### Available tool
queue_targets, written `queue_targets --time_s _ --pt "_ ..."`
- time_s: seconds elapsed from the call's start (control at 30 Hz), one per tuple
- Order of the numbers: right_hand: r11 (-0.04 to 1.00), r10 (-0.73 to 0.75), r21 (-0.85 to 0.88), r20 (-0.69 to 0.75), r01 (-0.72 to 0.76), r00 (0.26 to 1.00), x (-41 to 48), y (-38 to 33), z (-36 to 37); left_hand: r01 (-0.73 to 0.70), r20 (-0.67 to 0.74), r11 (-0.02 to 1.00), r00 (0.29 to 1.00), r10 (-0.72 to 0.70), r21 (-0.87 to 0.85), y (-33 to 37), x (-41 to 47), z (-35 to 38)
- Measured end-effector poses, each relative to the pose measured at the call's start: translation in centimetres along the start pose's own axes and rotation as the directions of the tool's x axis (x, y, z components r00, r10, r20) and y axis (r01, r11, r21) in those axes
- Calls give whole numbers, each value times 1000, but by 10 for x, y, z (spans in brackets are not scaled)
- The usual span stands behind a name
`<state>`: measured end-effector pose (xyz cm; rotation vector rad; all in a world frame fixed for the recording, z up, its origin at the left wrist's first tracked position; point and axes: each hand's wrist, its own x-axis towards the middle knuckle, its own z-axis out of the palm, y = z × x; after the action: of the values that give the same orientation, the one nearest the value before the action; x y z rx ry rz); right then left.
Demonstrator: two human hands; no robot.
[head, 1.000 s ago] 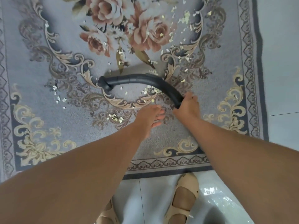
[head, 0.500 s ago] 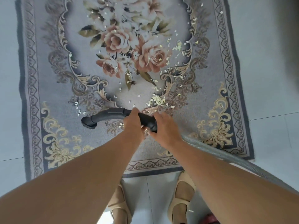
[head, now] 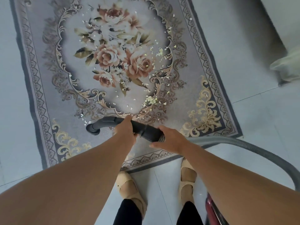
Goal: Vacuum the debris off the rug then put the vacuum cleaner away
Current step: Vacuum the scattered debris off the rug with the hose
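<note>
A grey floral rug (head: 203, 51) lies on the tiled floor, with pale debris flakes (head: 151, 100) scattered over its middle and right side. I hold the curved black vacuum handle pipe (head: 144, 127) above the rug's near end. My left hand (head: 125, 129) grips its middle, and my right hand (head: 170, 140) holds the end where the grey ribbed hose (head: 243, 143) joins. The pipe's open mouth (head: 92, 128) points left. The red vacuum body (head: 212, 208) shows at the bottom right edge.
My feet in beige shoes (head: 129, 187) stand on the pale tiles just off the rug's near edge. The hose loops round on the right. A white object (head: 287, 65) and a white furniture edge stand at the far right.
The pipe has been lifted off the rug and pulled towards me; my left hand took hold of it. The view rose and backed off, so the hose and vacuum body came into sight.
</note>
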<state>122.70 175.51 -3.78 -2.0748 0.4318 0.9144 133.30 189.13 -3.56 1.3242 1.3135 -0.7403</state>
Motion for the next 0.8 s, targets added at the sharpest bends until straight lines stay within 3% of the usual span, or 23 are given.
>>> queue_targets --time_s 0.17,0.3,0.4,0.57,0.8 --pt "999 37 -20 46 -37 998 -44 10 10 -72 1 991 997 72 114 -11 -25 -9" --pt "977 77 -187 -126 -100 989 -81 0 18 -172 65 963 985 162 208 -19 -60 -6" --pt "924 181 -287 -253 -253 950 -109 -4 25 -326 139 892 945 296 314 -31 -94 4" --pt "929 370 108 -250 -354 895 -150 8 30 -619 308 624 782 541 477 -56 -147 27" --pt "842 501 376 -280 -386 819 -217 51 32 -787 523 363 608 597 499 -116 -199 45"
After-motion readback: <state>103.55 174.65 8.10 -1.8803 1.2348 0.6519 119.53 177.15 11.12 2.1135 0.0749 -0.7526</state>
